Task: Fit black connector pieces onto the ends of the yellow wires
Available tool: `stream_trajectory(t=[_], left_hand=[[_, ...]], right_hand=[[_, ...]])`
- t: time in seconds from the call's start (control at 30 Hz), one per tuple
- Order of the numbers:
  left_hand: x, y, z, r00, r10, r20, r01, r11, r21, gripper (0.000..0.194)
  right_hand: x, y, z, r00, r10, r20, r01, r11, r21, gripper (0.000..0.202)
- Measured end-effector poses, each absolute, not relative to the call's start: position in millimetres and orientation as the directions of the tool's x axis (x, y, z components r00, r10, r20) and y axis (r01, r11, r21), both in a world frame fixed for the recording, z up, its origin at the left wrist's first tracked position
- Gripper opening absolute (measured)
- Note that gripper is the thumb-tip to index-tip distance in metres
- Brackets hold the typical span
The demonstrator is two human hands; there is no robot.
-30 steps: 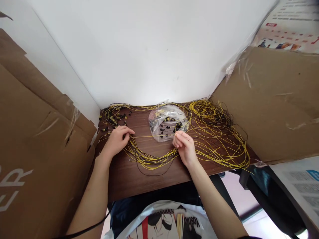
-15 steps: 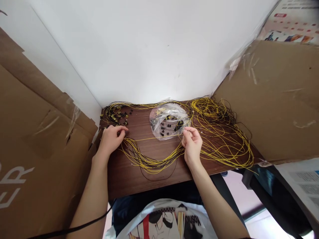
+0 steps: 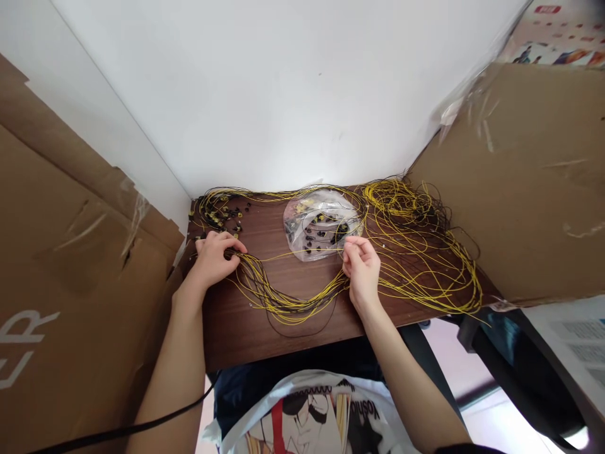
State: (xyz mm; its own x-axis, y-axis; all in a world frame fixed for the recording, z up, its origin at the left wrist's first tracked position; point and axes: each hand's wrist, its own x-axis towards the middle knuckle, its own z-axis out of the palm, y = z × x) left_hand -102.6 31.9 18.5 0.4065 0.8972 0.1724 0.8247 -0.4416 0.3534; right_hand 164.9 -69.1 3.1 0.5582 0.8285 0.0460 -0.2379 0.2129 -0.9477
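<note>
A bundle of thin yellow and black wires [image 3: 293,310] sags in a curve across the front of the brown table. My left hand [image 3: 215,257] curls over its left end, thumb and forefinger about the wires; the other fingertips are partly hidden. Between my hands a single yellow wire [image 3: 295,254] runs nearly straight above the bundle. My right hand [image 3: 362,270] pinches this wire between thumb and forefinger, while the bundle passes under that hand. Behind, a clear plastic bag [image 3: 295,234] has small black and yellow parts in it.
Small black and yellow connectors [image 3: 222,217] lie at the back left. Tangled wires [image 3: 397,198] spread over the right side. Cardboard [image 3: 85,252] stands on the left and more cardboard [image 3: 529,189] on the right. A white wall [image 3: 302,94] closes the back.
The view has shifted slightly. My left hand has lowered over the bundle's end, its thumb now against the wires. My right hand keeps its pinch on the yellow wire.
</note>
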Motion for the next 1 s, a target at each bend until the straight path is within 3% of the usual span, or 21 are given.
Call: stream_trajectory(t=[0.2, 0.4, 0.63, 0.83, 1.0], left_hand=[[-99.5, 31.4, 21.7, 0.394, 0.886, 0.245, 0.793, -0.462, 0.397, 0.02], [-98.0, 33.1, 23.6, 0.363, 0.829, 0.425, 0.691, -0.546, 0.475, 0.023], [-98.9, 31.7, 21.9, 0.283, 0.9, 0.332, 0.662, -0.433, 0.612, 0.03], [-98.9, 32.4, 20.5, 0.356, 0.886, 0.298, 0.755, -0.46, 0.467, 0.038], [-101.5, 36.8, 14.6, 0.392, 0.859, 0.33, 0.802, -0.495, 0.335, 0.033]], right_hand=[[161.2, -70.7, 0.2, 0.452, 0.883, 0.131, -0.067, 0.179, -0.981, 0.022], [160.8, -70.8, -2.0, 0.414, 0.901, 0.127, -0.045, 0.16, -0.986, 0.022], [160.4, -70.9, -1.3, 0.388, 0.913, 0.127, -0.053, 0.16, -0.986, 0.021], [160.8, -70.6, -2.1, 0.383, 0.915, 0.129, -0.045, 0.158, -0.986, 0.022], [159.9, -71.9, -3.4, 0.378, 0.911, 0.166, 0.012, 0.174, -0.985, 0.022]])
